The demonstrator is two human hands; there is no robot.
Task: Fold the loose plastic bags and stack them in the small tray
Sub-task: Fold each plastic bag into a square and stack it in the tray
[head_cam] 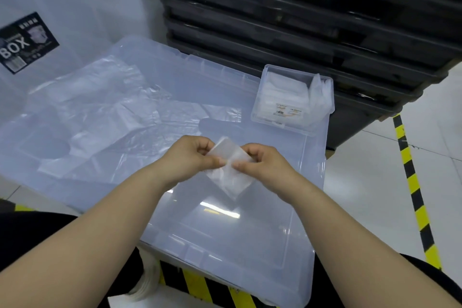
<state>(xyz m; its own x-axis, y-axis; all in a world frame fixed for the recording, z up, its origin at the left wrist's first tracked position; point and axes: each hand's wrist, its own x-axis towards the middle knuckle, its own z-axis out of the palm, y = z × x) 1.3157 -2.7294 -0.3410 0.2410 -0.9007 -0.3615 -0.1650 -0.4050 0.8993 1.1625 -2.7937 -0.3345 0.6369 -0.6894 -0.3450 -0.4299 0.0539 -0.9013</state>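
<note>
Finding 1. The loose plastic bags (105, 117) are lying spread flat on the clear lid (225, 232), well to the left of the small tray (265, 121). They are presumably laid out so that each can be drawn off singly.

Finding 2. Nearer the person than the tray and to its left, the left grip (190, 157) is pinching one edge of a folded bag (230, 170), with thumb and fingers curled onto it.

Finding 3. The folded bag is being held in the air above the lid, near the tray's front but apart from it. It is already reduced to a small packet.

Finding 4. The right grip (262, 165) is pinching the opposite edge. In the inspector's judgement, the two grips are working against each other to set a crease, since thin film is liable to spring open.

Finding 5. The tray is carrying a flat stack of folded bags (282, 92) in its left part, with looser plastic standing against its right wall. Space is remaining on top of the stack.

Finding 6. Black crates (300, 20) are standing stacked just behind the tray.

Assessment: this fold is nearing completion, and a short carry to the tray is outstanding.
</note>
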